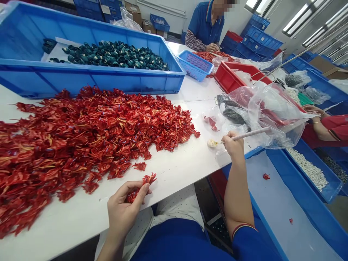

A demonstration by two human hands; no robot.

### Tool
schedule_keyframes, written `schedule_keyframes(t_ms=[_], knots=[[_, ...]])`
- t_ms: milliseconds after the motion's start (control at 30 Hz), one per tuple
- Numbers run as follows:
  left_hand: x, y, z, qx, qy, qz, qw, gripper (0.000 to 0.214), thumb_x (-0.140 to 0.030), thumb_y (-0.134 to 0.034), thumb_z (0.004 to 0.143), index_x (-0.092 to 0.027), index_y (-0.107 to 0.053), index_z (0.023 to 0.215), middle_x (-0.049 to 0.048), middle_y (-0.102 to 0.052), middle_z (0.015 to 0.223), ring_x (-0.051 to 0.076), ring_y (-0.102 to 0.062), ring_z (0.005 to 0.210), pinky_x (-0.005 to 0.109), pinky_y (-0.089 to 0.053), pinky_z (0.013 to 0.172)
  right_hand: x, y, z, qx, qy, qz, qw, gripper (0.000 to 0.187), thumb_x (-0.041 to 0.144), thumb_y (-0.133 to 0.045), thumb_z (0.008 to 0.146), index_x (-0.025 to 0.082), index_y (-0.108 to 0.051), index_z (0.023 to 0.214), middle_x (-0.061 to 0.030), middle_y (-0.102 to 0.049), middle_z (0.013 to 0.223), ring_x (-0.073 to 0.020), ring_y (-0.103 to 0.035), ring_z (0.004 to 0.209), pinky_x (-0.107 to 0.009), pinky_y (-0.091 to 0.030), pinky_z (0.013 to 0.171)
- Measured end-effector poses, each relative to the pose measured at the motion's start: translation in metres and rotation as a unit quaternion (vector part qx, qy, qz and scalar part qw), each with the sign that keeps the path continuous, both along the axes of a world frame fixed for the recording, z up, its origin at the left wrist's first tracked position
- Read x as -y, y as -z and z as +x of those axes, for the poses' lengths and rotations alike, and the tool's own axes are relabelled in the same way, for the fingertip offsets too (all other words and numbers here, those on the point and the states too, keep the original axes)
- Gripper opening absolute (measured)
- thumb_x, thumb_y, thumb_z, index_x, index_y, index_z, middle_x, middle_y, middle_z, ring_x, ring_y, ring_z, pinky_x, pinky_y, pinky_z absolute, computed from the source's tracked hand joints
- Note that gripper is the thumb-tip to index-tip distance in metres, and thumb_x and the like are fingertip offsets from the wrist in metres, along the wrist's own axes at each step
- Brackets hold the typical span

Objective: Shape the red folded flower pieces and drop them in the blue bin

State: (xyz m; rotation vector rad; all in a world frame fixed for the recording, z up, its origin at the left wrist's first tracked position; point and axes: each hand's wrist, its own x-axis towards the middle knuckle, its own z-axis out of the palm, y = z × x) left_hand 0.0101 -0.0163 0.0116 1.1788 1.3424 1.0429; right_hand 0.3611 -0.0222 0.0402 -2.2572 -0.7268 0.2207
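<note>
Near the table's front edge, my left hand [123, 206] is closed around small red spiky plastic pieces [149, 178]. One stands out between thumb and forefinger, and more red shows in the palm. My right hand [233, 148] grips a slim brush [254, 133] with a pale handle. Its tip is at a small lump or dish of cream-coloured stuff [211, 143] on the table; which of the two I cannot tell. A large heap of the same red pieces [108, 127] covers the left of the table, and a single loose piece [140, 166] lies just beyond my left hand.
A big blue bin [103, 78] holding dark green pieces stands behind the heap. Clear plastic bags [282, 112] and a red crate [227, 76] lie right. A paper-lined blue tray [280, 203] sits below, right. One co-worker [206, 25] sits opposite; another's arm [323, 127] reaches in.
</note>
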Motion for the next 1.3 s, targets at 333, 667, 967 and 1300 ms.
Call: schedule_keyframes(t_ms=[333, 667, 967, 1300], knots=[[0.0, 0.002, 0.0, 0.012, 0.0, -0.001, 1.0, 0.02, -0.037, -0.075, 0.069, -0.019, -0.067, 0.068, -0.0009, -0.066, 0.057, 0.012, -0.055, 0.045, 0.022, -0.048, 0.044, -0.003, -0.003, -0.003, 0.011, -0.023, -0.045, 0.999, 0.017, 0.023, -0.052, 0.061, 0.023, -0.039, 0.051, 0.0045, -0.039, 0.048, -0.0149, -0.037, 0.055, -0.03, -0.026, 0.055], [-0.001, 0.005, -0.001, 0.013, 0.008, 0.012, 1.0, 0.021, -0.038, -0.076, 0.07, -0.018, -0.067, 0.07, 0.0001, -0.067, 0.057, 0.012, -0.055, 0.044, 0.023, -0.049, 0.043, -0.012, -0.006, -0.01, 0.006, -0.068, -0.05, 0.996, 0.015, 0.021, -0.051, 0.057, 0.023, -0.039, 0.049, 0.0047, -0.038, 0.048, -0.0146, -0.035, 0.055, -0.03, -0.024, 0.054], [-0.002, 0.008, -0.003, -0.001, 0.023, 0.037, 0.999, 0.023, -0.04, -0.075, 0.072, -0.018, -0.067, 0.068, 0.0004, -0.068, 0.056, 0.012, -0.055, 0.042, 0.023, -0.049, 0.042, -0.01, -0.01, -0.01, -0.024, -0.102, -0.027, 0.994, 0.015, 0.024, -0.052, 0.058, 0.022, -0.039, 0.05, 0.0047, -0.039, 0.048, -0.0136, -0.037, 0.054, -0.029, -0.026, 0.052], [-0.002, 0.005, -0.003, 0.014, 0.022, 0.028, 0.999, 0.021, -0.037, -0.074, 0.072, -0.019, -0.067, 0.067, -0.0008, -0.067, 0.057, 0.011, -0.054, 0.044, 0.022, -0.048, 0.044, -0.011, -0.016, -0.011, -0.037, -0.124, -0.001, 0.992, 0.014, 0.025, -0.05, 0.058, 0.023, -0.039, 0.051, 0.0043, -0.039, 0.046, -0.0135, -0.038, 0.053, -0.029, -0.027, 0.051]])
